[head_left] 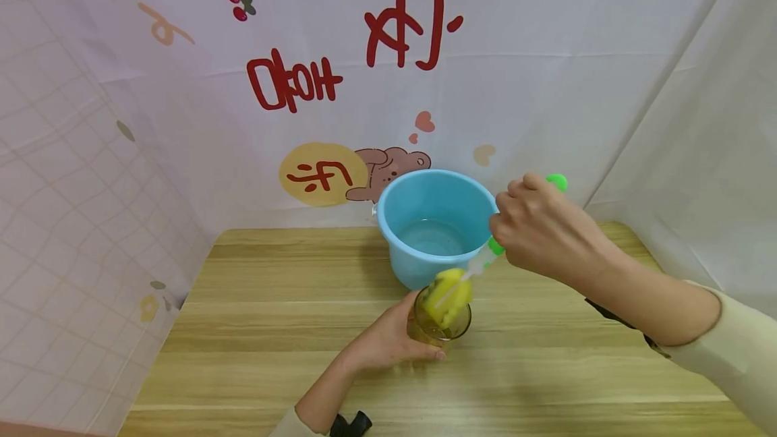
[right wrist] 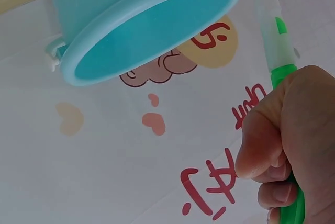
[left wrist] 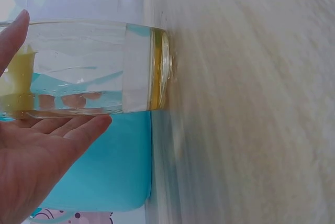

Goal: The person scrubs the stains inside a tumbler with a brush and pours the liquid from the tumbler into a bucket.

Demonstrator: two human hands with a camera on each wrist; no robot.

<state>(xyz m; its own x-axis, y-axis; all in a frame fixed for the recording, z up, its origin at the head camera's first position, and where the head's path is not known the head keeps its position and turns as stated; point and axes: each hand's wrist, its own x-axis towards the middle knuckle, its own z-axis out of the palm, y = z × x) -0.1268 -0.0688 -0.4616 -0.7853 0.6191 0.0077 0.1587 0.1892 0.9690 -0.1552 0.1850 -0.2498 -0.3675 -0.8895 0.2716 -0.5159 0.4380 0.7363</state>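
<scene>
My left hand (head_left: 388, 341) grips an amber-tinted drinking glass (left wrist: 84, 62) from its left side, thumb on one side and fingers on the other. In the left wrist view the glass has a thick amber base, close over the wooden surface. My right hand (head_left: 537, 224) holds a sponge cup brush by its green handle (right wrist: 285, 72), fingers curled round it. The brush slants down to the left, and its yellow sponge head (head_left: 450, 294) is at the mouth of the glass, its lower part inside. Through the glass wall, yellow sponge shows near the rim end.
A light blue bucket (head_left: 403, 258) stands right behind the glass, with some clear water showing at its bottom. The wooden table (head_left: 273, 315) stretches to both sides. A white printed cloth (head_left: 516, 100) hangs behind, with further cloth walls left and right.
</scene>
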